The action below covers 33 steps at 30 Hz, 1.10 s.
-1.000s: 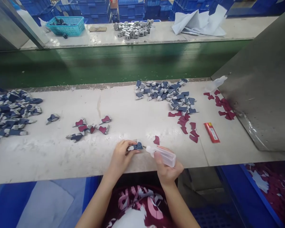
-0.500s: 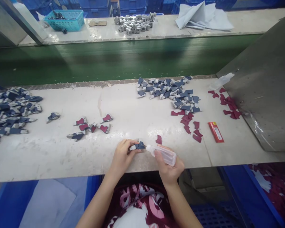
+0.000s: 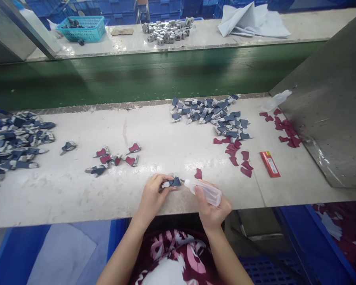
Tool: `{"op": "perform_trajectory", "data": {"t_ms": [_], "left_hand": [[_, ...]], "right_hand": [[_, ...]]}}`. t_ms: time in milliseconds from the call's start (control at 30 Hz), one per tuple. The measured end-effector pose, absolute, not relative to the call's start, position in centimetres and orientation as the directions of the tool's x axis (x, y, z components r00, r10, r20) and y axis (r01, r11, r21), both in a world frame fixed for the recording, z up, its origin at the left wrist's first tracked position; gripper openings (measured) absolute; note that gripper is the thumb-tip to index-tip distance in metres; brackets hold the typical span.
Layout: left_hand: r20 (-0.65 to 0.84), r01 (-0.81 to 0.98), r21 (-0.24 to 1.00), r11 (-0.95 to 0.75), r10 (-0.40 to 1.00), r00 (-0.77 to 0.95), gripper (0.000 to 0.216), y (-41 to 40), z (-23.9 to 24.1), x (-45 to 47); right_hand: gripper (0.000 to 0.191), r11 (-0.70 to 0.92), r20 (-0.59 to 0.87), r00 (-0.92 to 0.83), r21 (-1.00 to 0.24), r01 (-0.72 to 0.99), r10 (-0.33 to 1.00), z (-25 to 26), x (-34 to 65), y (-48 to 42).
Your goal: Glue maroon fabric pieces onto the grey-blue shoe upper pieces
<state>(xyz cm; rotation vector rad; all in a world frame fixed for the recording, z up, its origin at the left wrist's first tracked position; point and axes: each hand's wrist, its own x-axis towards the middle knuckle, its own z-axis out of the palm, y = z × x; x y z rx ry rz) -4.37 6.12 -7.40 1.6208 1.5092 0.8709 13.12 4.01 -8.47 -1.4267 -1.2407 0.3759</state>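
Note:
My left hand (image 3: 154, 194) is closed on a small blue-and-grey part (image 3: 174, 182), held low over the worktable (image 3: 112, 198). In my right hand (image 3: 214, 211) is a clear squeeze bottle (image 3: 206, 192), tilted so its thin nozzle points left at the part's right end. Whether the tip touches the part I cannot tell. A single dark red piece (image 3: 198, 173) lies just beyond the bottle. Left of my hands are several blue-and-grey parts with red faces (image 3: 131, 160). A heap of blue-and-grey parts (image 3: 207, 111) sits farther back.
More red pieces (image 3: 245, 165) and a red packet (image 3: 269, 164) lie at right. Another clear bottle (image 3: 275, 101) rests by the metal panel (image 3: 329, 111). A large pile of parts (image 3: 17, 138) is at far left. Behind the green belt (image 3: 154, 75) stands a turquoise basket (image 3: 82, 31).
The bottle in my right hand has shifted slightly right, its nozzle drawing back a little from the part. My left hand stays in place with the part.

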Motion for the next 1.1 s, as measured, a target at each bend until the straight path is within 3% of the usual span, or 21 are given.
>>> {"op": "perform_trajectory", "data": {"t_ms": [600, 867, 1100], "left_hand": [[0.012, 0.504, 0.863, -0.048, 0.997, 0.075, 0.015, 6.0, -7.5, -4.2], [-0.006, 0.495, 0.869, -0.022, 0.999, 0.054, 0.02, 6.1, -7.7, -4.2], [0.003, 0.469, 0.883, -0.031, 0.998, 0.059, 0.018, 6.0, -7.8, -4.4]], "right_hand": [[0.019, 0.148, 0.373, 0.472, -0.882, 0.446, 0.799, -8.8, 13.3, 3.4], [0.023, 0.124, 0.278, 0.548, -0.946, 0.3, 0.789, -8.7, 13.2, 3.2], [0.026, 0.151, 0.288, 0.46, -0.938, 0.313, 0.84, -7.9, 12.0, 3.7]]}}
